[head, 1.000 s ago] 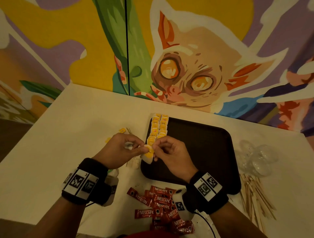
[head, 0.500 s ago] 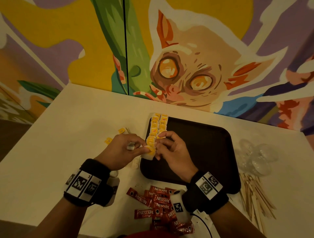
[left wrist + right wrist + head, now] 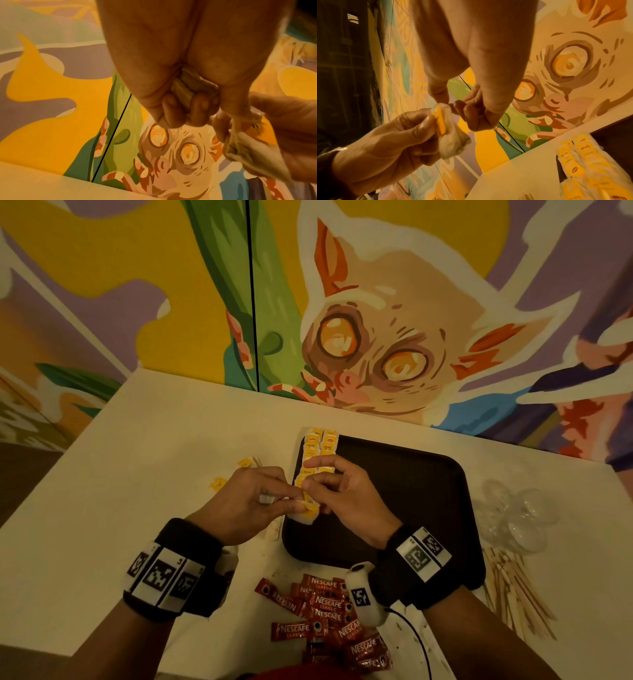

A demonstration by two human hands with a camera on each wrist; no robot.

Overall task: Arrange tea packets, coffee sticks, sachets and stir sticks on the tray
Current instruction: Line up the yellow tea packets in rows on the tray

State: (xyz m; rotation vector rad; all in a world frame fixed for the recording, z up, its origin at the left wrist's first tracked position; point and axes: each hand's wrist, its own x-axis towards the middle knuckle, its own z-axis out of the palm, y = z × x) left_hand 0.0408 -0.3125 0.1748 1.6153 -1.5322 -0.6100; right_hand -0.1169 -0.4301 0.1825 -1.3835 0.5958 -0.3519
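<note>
A white tea bag with a yellow tag (image 3: 307,510) hangs between both hands over the near-left edge of the dark tray (image 3: 404,508). My left hand (image 3: 297,502) pinches the bag (image 3: 452,140) at its tag, with other small packets (image 3: 190,83) tucked under its curled fingers. My right hand (image 3: 313,486) pinches the bag's top (image 3: 444,106). Two rows of yellow tea packets (image 3: 318,448) lie along the tray's left side. Red coffee sticks (image 3: 325,609) are heaped at the table's front. Wooden stir sticks (image 3: 513,587) lie right of the tray.
Two loose yellow tags (image 3: 245,463) (image 3: 218,483) lie on the white table (image 3: 137,474) left of the tray. Crumpled clear plastic (image 3: 517,518) sits right of the tray. A painted wall stands close behind the table.
Both hands have kept hold of the tea bag and shifted slightly away from me. My right hand's fingers have lifted and spread over the near end of the packet rows.
</note>
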